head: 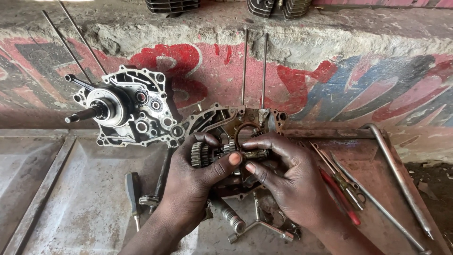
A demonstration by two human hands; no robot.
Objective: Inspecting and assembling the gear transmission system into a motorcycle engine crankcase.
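Note:
My left hand [196, 177] grips a cluster of steel gears on a shaft [202, 154], thumb pressed across toward the other hand. My right hand [288, 174] holds the other end of the gear shaft assembly [255, 154], fingers curled around it. Both hands hover over an open engine crankcase half [217, 118] lying on the metal tray. A second crankcase half [130, 108] with bearings and a protruding shaft leans against the painted wall at the left.
A hammer [133, 193] and a socket tool [158, 182] lie on the rusty metal tray [71, 198] at left. Pliers with red handles [340, 186], long rods [401, 179] and a kick-start shaft [231, 217] lie nearby. Two studs [255, 71] stand upright behind the case.

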